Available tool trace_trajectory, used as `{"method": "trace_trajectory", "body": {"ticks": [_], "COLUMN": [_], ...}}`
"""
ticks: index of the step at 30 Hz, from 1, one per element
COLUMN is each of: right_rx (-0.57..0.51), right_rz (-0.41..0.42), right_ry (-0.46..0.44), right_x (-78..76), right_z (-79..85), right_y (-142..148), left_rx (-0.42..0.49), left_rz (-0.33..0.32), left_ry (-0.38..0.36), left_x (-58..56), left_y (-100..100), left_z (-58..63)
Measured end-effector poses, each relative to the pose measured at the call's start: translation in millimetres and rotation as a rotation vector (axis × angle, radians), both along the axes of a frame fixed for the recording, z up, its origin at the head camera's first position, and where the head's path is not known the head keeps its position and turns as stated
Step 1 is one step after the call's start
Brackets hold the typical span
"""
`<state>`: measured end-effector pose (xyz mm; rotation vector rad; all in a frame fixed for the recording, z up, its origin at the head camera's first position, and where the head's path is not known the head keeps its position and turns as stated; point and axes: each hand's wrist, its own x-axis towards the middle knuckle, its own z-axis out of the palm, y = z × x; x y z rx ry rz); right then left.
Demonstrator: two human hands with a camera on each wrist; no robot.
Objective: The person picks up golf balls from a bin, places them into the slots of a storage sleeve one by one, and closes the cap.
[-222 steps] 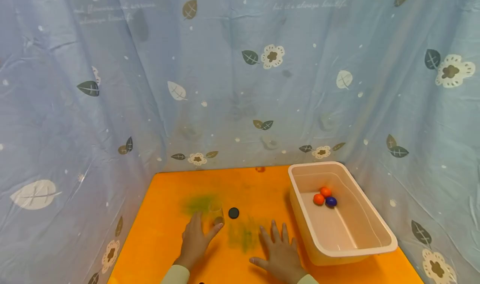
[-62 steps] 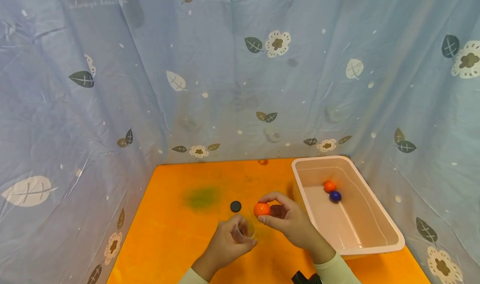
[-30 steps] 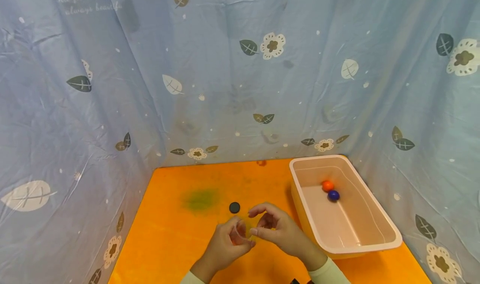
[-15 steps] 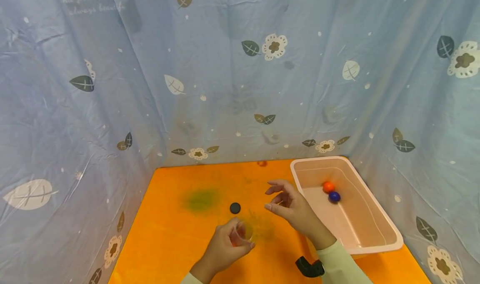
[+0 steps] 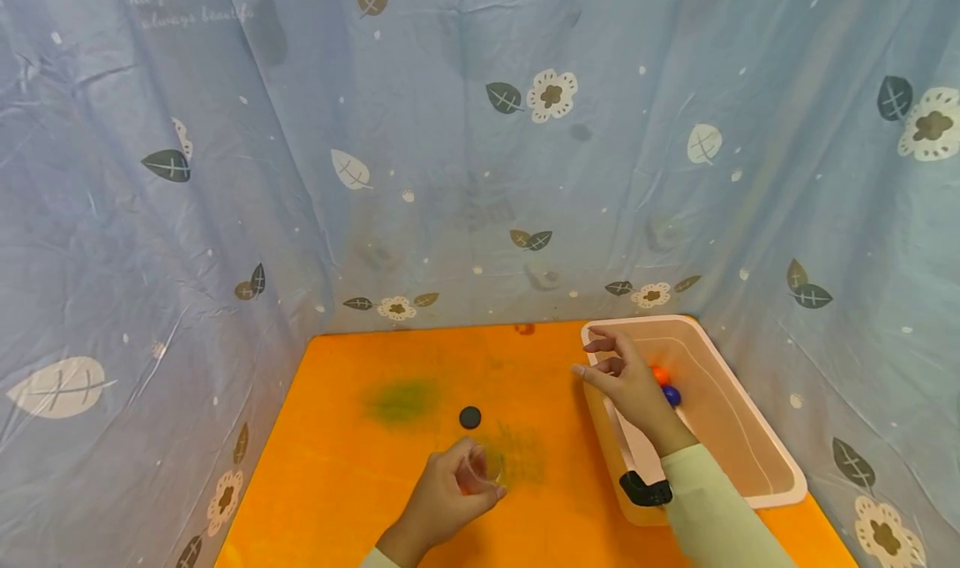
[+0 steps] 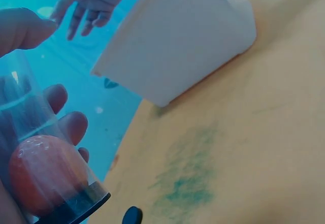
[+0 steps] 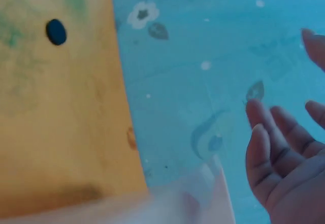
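Note:
My left hand (image 5: 442, 493) grips a clear cylindrical container (image 5: 489, 465), its rim tilted toward the right. In the left wrist view, an orange ball (image 6: 45, 173) sits inside at the bottom, just above the container's black base (image 6: 76, 206). My right hand (image 5: 626, 380) hangs over the left rim of a pale plastic bin (image 5: 780, 497), fingers loosely bent and holding nothing. Inside the bin are an orange ball (image 5: 661, 375) and a dark blue ball (image 5: 671, 396), partly covered by the right hand in the head view.
A small black disc (image 5: 470, 418) lies on the orange table (image 5: 337, 459) beyond the left hand. Greenish smudges mark the tabletop. A blue patterned curtain (image 5: 450, 168) surrounds the table at the back and both sides. A black device (image 5: 645, 490) sits on the right wrist.
My right hand took an orange ball from the bin and put it into the clear container, then moved right, back over the bin. The left hand picked up the container and now stays nearly still.

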<state>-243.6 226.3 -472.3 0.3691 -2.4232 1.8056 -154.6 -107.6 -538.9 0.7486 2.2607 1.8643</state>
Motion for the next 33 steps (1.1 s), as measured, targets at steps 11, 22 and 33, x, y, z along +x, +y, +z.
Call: {"method": "trace_trajectory", "body": {"ticks": [11, 22, 33], "right_rx": [0.115, 0.111, 0.087], "right_rz": [-0.113, -0.229, -0.284], "right_ry": [-0.04, -0.155, -0.292], "right_x": [-22.4, -47.6, -56.8], "right_z": [13.9, -3.1, -45.4], "right_y": [41.2, 81.9, 105.5], "left_rx": [-0.023, 0.018, 0.016], "left_rz": [0.023, 0.02, 0.028], "left_ry": [0.003, -0.001, -0.021], "left_x": [0.4, 3.4, 4.5], "left_y": [-4.8, -8.5, -10.0], "left_z": [-1.8, -0.8, 0.4]}}
